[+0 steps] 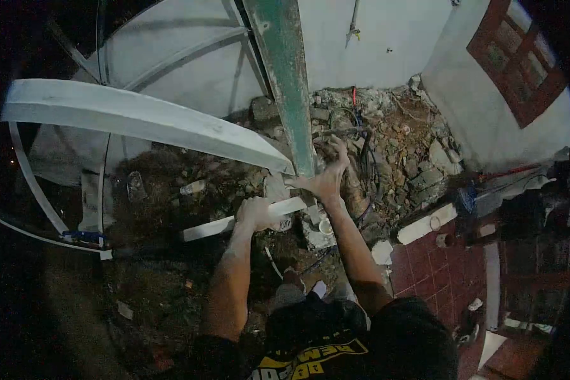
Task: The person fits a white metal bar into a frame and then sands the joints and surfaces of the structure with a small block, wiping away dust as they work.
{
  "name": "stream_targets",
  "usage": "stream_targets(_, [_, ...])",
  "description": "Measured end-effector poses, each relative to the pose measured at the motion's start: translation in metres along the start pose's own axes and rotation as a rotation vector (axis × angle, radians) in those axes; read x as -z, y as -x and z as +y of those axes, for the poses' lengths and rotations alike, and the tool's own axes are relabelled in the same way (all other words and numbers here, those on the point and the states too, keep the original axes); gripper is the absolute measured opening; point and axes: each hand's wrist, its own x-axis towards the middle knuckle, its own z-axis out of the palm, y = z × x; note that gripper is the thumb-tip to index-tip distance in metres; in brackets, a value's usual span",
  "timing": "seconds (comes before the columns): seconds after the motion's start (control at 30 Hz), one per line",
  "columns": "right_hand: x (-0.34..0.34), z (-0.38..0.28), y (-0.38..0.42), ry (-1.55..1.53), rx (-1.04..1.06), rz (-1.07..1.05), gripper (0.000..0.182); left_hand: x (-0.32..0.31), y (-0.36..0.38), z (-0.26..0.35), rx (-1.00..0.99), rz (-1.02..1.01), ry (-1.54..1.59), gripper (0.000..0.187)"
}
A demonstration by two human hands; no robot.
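My left hand (254,214) is closed around a short white bar (212,228), which slants from the lower left up toward the foot of a green post (288,82). The post's paint is worn and scuffed. My right hand (326,182) is spread beside the post's lower end, thumb stretched across toward it and fingers pointing up and away. Just above both hands, a long white beam (152,123) runs in from the left and meets the post. A pale block with a round white pipe end (325,227) shows below my right hand.
Broken stones and rubble (411,152) cover the ground beyond the post, with dark cables (365,152) among them. A white wall (373,50) stands behind. Red floor tiles (434,266) and a white block (427,224) lie to the right. Thin white bars (101,183) stand at left.
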Motion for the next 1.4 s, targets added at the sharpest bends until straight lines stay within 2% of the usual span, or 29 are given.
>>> stream_targets(0.03, [0.006, 0.007, 0.009, 0.084, -0.014, -0.098, 0.117, -0.004, 0.003, 0.0, 0.02, -0.027, -0.013, 0.04])
stream_targets(0.1, [0.017, 0.026, 0.025, 0.243, 0.049, -0.246, 0.116, -0.005, 0.006, 0.0, -0.033, 0.002, 0.04, 0.039])
stream_targets(0.17, [0.022, 0.028, 0.026, 0.286, 0.073, -0.258, 0.115, 0.002, 0.004, 0.001, -0.091, 0.05, 0.085, 0.038])
stream_targets(0.2, [0.023, 0.025, 0.023, 0.328, 0.085, -0.279, 0.114, 0.002, 0.005, 0.003, -0.069, 0.07, 0.064, 0.051])
stream_targets(0.23, [0.019, 0.024, 0.019, 0.304, 0.17, -0.209, 0.112, -0.001, 0.009, 0.004, -0.045, 0.077, 0.043, 0.064])
stream_targets(0.27, [0.015, 0.025, 0.012, 0.305, 0.172, -0.204, 0.112, 0.001, 0.007, 0.003, -0.048, 0.081, 0.04, 0.064])
stream_targets(0.33, [0.014, 0.014, 0.0, 0.306, 0.33, -0.052, 0.115, -0.002, 0.006, -0.001, 0.008, 0.026, 0.057, 0.061])
stream_targets(0.37, [0.01, 0.009, -0.006, 0.308, 0.324, -0.058, 0.115, -0.007, 0.006, -0.002, 0.008, 0.017, 0.059, 0.061])
stream_targets(0.43, [0.002, 0.003, -0.018, 0.062, 0.267, 0.033, 0.124, -0.01, 0.004, -0.004, -0.035, 0.082, -0.003, 0.04])
stream_targets(0.57, [0.007, 0.022, -0.001, 0.079, 0.202, 0.035, 0.125, -0.009, 0.0, -0.004, -0.019, 0.032, -0.045, 0.044])
stream_targets(0.63, [0.029, 0.031, 0.015, 0.415, 0.224, -0.282, 0.13, -0.011, 0.001, -0.006, -0.041, 0.019, -0.002, 0.048])
stream_targets(0.73, [0.036, 0.025, 0.016, 0.426, 0.137, -0.287, 0.133, -0.012, 0.0, -0.005, -0.036, 0.072, 0.014, 0.052])
stream_targets(0.83, [0.037, 0.008, -0.005, 0.351, 0.032, -0.308, 0.12, -0.01, 0.0, -0.004, -0.04, 0.046, 0.077, 0.05])
stream_targets(0.93, [0.039, 0.006, -0.019, 0.194, -0.283, -0.452, 0.108, -0.006, 0.005, -0.002, -0.069, 0.053, 0.087, 0.051])
stream_targets(1.03, [0.042, 0.001, 0.003, -0.056, -0.525, -0.424, 0.099, -0.003, 0.004, -0.003, -0.063, 0.06, 0.056, 0.053])
stream_targets(1.07, [0.04, -0.003, 0.011, -0.176, -0.522, -0.391, 0.096, -0.011, 0.002, -0.005, -0.028, 0.066, 0.052, 0.053])
stream_targets(1.1, [0.036, -0.011, 0.016, -0.339, -0.473, -0.359, 0.085, -0.018, 0.0, -0.006, -0.048, 0.168, 0.05, 0.053])
stream_targets(1.13, [0.035, -0.014, 0.015, -0.344, -0.473, -0.362, 0.085, -0.022, -0.004, -0.011, -0.042, 0.168, 0.051, 0.053])
stream_targets(1.2, [0.04, -0.024, 0.011, -0.387, -0.61, -0.399, 0.082, -0.022, -0.012, -0.015, -0.014, -0.034, 0.079, 0.055])
stream_targets(1.23, [0.041, -0.027, 0.009, -0.384, -0.61, -0.392, 0.082, -0.022, -0.01, -0.015, -0.02, -0.035, 0.074, 0.055])
stream_targets(1.3, [0.04, -0.03, 0.004, -0.225, -0.492, -0.398, 0.066, -0.021, -0.006, -0.011, -0.085, 0.1, 0.029, 0.053])
stream_targets(1.33, [0.033, -0.027, 0.003, -0.226, -0.488, -0.394, 0.066, -0.019, -0.007, -0.01, -0.087, 0.103, 0.026, 0.053])
stream_targets(1.4, [0.021, -0.021, 0.006, -0.131, -0.399, -0.55, 0.071, -0.015, -0.002, -0.006, -0.043, 0.07, 0.018, 0.052])
